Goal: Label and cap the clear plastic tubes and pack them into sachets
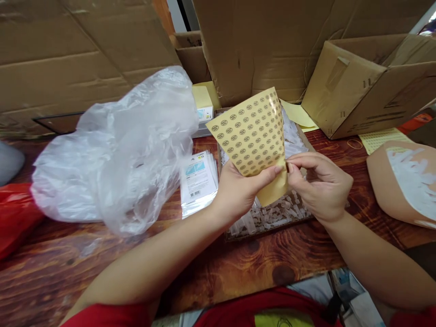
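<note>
At the left of the frame a translucent plastic bag (pixel 119 154) lay on the wooden table (pixel 102 263), printed packets (pixel 199 181) beside it. In the centre, over a tray (pixel 269 232) of small clear pieces (pixel 275 214), the left hand (pixel 236 190) clamped the yellow sticker sheet (pixel 252 131) between thumb and fingers, its long axis sloping steeply from upper left to lower right, top edge facing upper left. Right of centre, the right hand (pixel 322 184) held thumb and forefinger together at the sheet's right edge, though what they pinched could not be told.
</note>
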`<state>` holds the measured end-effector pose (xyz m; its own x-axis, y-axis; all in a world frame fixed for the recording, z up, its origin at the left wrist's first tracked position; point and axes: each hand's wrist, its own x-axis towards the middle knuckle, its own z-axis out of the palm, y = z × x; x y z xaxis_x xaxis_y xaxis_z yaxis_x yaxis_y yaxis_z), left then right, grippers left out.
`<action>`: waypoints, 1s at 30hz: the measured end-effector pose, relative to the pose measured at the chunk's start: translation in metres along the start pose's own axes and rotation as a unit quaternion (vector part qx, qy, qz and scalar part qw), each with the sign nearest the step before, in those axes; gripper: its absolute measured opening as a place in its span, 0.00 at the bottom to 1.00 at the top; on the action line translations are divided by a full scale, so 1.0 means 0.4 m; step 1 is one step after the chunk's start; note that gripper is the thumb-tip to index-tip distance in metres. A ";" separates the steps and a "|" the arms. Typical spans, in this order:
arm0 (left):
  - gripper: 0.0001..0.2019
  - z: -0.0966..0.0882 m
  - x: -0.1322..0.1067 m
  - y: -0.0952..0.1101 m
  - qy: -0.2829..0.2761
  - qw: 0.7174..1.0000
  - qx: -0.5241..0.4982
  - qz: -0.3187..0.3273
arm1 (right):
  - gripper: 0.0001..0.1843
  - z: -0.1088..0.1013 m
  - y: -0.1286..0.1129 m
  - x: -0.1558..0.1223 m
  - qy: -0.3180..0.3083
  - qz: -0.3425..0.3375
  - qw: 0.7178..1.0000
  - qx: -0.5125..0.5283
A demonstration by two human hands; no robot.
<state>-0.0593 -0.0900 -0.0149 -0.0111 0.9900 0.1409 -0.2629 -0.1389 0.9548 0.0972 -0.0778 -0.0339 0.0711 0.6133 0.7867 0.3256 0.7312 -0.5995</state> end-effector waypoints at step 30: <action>0.09 -0.006 0.007 0.015 -0.054 0.875 0.480 0.030 | 0.19 -0.054 -0.055 0.019 -0.167 -0.252 0.942 -0.147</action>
<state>-0.0632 -0.0882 -0.0093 0.1079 0.9789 0.1736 0.6675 -0.2008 0.7171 0.1110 -0.0959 -0.0116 -0.4477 0.3061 0.8402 0.4896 0.8702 -0.0562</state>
